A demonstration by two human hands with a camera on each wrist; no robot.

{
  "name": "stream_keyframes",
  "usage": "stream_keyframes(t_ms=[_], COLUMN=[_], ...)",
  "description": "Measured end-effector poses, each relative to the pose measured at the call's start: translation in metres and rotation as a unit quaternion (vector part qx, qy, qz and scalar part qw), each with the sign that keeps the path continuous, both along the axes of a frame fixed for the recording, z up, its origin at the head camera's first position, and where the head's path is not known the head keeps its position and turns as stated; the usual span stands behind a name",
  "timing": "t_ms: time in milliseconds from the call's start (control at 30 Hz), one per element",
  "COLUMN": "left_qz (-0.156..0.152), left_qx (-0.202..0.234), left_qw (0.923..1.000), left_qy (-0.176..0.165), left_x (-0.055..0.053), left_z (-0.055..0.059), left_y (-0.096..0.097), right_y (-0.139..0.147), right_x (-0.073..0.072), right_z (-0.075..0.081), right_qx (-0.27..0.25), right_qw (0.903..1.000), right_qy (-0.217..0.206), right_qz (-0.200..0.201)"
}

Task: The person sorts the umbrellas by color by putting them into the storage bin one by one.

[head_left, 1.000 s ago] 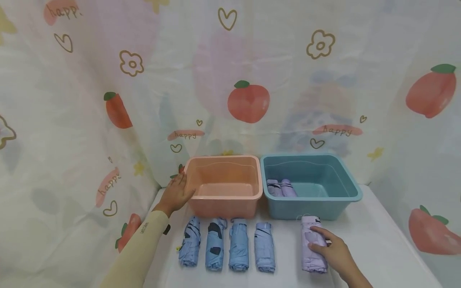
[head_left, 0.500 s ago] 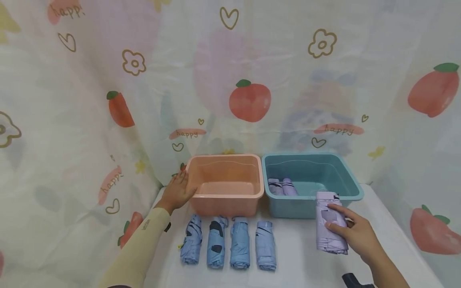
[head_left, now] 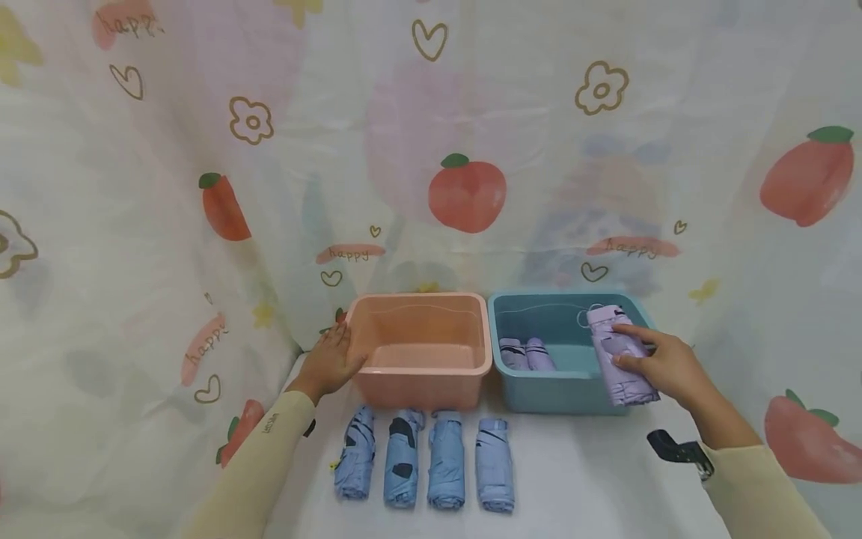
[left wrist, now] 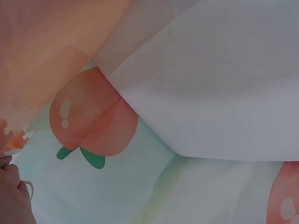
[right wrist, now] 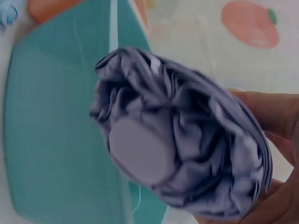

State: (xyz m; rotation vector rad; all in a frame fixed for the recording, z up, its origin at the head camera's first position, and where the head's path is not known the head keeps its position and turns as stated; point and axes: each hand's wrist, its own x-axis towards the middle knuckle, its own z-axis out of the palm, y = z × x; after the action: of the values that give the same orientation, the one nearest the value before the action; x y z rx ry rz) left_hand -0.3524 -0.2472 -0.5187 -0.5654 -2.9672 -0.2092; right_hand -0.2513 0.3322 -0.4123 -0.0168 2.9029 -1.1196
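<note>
My right hand [head_left: 667, 365] grips a folded lilac umbrella [head_left: 618, 358], tilted over the front right rim of the teal bin [head_left: 559, 393]. In the right wrist view the umbrella's gathered cloth end [right wrist: 182, 135] fills the middle, with fingers behind its right side. Two more lilac umbrellas [head_left: 527, 355] lie inside that bin at the left. My left hand [head_left: 328, 365] rests with extended fingers on the left rim of the peach bin [head_left: 417, 389]. In the left wrist view only part of that hand [left wrist: 14, 191] shows at the lower left.
A row of several folded blue umbrellas [head_left: 447, 464] lies on the white table [head_left: 559, 479] in front of the bins. The bins stand side by side against a printed curtain [head_left: 465, 112]. A black strap piece [head_left: 673, 449] sticks out at the right wrist.
My right hand has lifted the lilac umbrella off the table and carried it up and forward to the teal bin's rim. The left hand has stayed on the peach bin.
</note>
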Motion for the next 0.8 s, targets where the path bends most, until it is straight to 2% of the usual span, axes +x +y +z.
stream_keyframes(t_ms=[167,367,500,633,733,800], left_qz=[0.007,0.0,0.007,0.005,0.006,0.004], left_qx=[0.003,0.015,0.018,0.017,0.015,0.022], left_qw=[1.0,0.9999,0.9997,0.9998,0.9999,0.9997], left_qy=[0.006,0.0,-0.012,-0.01,0.0,0.002], left_x=[0.001,0.002,0.001,0.0,0.0,0.0], left_z=[0.0,-0.001,-0.004,-0.007,-0.007,-0.006], left_y=[-0.004,0.001,0.002,0.001,-0.001,-0.001], right_y=[0.006,0.019,0.023,0.024,0.024,0.025], right_x=[-0.043,-0.082,-0.102,-0.121,-0.133,-0.139], right_z=[0.002,-0.007,-0.018,-0.034,-0.048,-0.056], right_qx=[0.053,0.099,0.116,0.113,0.102,0.097], right_qw=[0.9979,0.9928,0.9884,0.9848,0.9845,0.9846], right_qy=[-0.007,-0.019,-0.006,0.004,-0.02,-0.05], right_qz=[0.035,0.066,0.098,0.131,0.141,0.136])
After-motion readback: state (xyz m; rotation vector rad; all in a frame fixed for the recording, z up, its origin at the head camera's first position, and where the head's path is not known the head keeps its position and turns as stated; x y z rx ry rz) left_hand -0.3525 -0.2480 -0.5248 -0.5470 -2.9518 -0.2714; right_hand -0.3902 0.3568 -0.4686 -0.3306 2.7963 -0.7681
